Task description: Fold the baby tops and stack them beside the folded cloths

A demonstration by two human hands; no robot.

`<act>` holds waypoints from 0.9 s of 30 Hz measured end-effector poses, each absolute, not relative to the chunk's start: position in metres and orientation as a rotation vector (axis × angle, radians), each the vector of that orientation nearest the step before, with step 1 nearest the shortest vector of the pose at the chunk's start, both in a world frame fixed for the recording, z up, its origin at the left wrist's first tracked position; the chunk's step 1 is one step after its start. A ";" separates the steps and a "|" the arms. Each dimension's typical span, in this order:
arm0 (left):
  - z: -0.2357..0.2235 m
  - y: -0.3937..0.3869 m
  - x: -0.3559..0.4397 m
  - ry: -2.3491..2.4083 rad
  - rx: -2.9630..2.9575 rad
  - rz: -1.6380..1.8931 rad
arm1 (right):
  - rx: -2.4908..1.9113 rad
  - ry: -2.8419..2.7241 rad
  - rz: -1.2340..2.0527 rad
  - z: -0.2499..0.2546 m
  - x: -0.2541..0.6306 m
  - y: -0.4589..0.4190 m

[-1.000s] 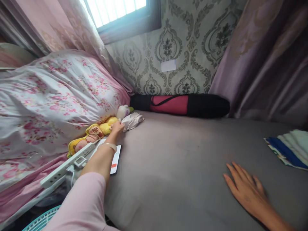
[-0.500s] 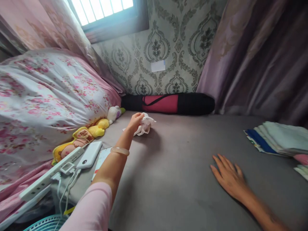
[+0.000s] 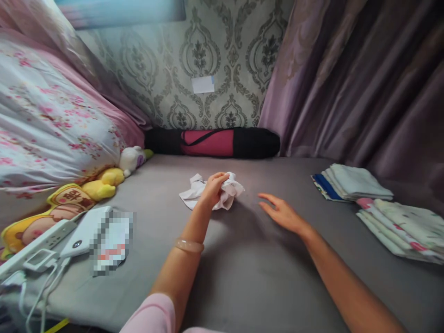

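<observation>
My left hand point(image 3: 215, 186) grips a crumpled white cloth point(image 3: 231, 190), just above the grey sheet. Part of the cloth spreads out on the sheet to the left of my wrist, and my forearm hides some of it. What kind of cloth item it is, I cannot make out. My right hand point(image 3: 280, 212) hovers over the sheet to the right of the cloth, fingers apart and holding nothing. A pale bangle point(image 3: 189, 245) circles my left wrist.
Stacks of folded cloths point(image 3: 360, 181) and folded patterned fabric point(image 3: 404, 229) lie at the right. A black and red long bag point(image 3: 211, 142) rests against the wall. Plush toys point(image 3: 100, 185), a power strip point(image 3: 57, 236), a white power bank point(image 3: 85, 233) and cables line the left.
My left hand has carried the bunched cloth to the right, and more of it now shows. My right hand has come off the sheet and moved inward toward the cloth. The view has tilted down.
</observation>
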State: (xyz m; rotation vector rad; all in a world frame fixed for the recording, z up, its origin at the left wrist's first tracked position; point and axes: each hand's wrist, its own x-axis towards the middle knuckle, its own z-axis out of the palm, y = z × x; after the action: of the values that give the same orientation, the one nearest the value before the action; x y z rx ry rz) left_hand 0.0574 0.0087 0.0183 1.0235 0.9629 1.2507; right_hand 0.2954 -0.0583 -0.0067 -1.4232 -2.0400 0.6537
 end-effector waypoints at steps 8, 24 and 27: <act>0.014 -0.008 0.074 0.800 0.959 1.211 | -1.167 -1.902 0.847 0.007 0.252 -0.026; 0.031 -0.018 0.054 0.917 1.444 1.150 | -1.190 -1.753 0.631 0.051 0.275 -0.029; 0.041 -0.025 0.057 0.875 1.588 1.061 | -1.352 -1.809 0.348 0.077 0.287 -0.052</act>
State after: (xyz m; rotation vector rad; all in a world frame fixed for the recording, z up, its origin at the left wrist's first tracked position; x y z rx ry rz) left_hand 0.0571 -0.0254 0.0415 1.5884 0.8746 1.0613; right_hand 0.2873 -0.0517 0.0769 -1.3517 -1.8087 0.3482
